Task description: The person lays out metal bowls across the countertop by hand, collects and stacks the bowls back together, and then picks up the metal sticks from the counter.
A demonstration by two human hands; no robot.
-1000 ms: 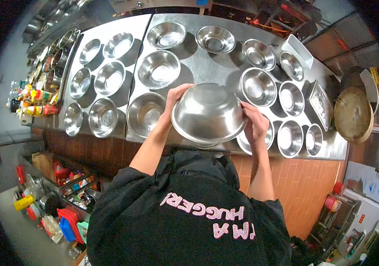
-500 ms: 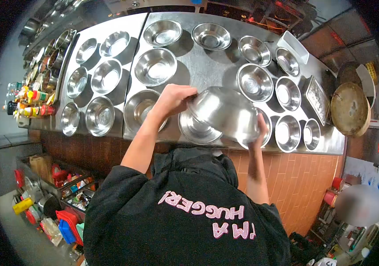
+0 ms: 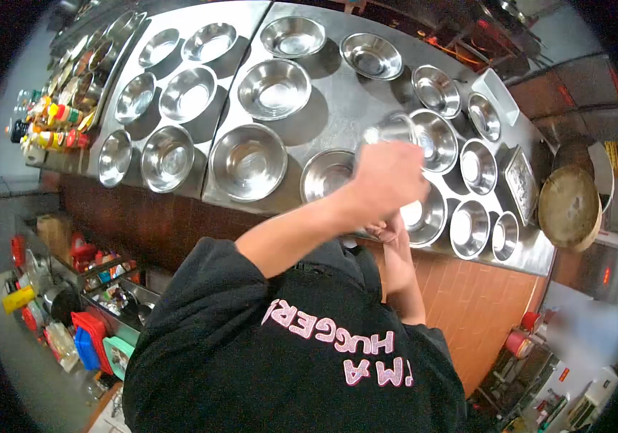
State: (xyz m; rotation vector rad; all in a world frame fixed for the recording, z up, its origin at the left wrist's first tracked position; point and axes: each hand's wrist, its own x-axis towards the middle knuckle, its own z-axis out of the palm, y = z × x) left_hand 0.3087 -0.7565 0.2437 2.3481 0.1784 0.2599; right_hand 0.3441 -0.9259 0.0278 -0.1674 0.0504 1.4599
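My left hand is closed and reaches across to the right, above the front of the steel counter. Just beyond its knuckles shows a blurred, shiny piece of a steel bowl, mostly hidden behind the hand. My right hand is below the left, near the counter's front edge, with its fingers curled. What those fingers grip is hidden. A round steel bowl stands on the counter behind my left forearm. Another steel bowl lies just right of my hands.
Several steel bowls stand in rows on the counter. At its right end are a rectangular metal tray and a large brown round pan. Condiment bottles crowd the left side. Colourful tubs stand on the lower left.
The large bowl was tilted between both hands; now my left hand has swung right over it and hides most of it. My right hand has moved left and slightly down. The view has tilted.
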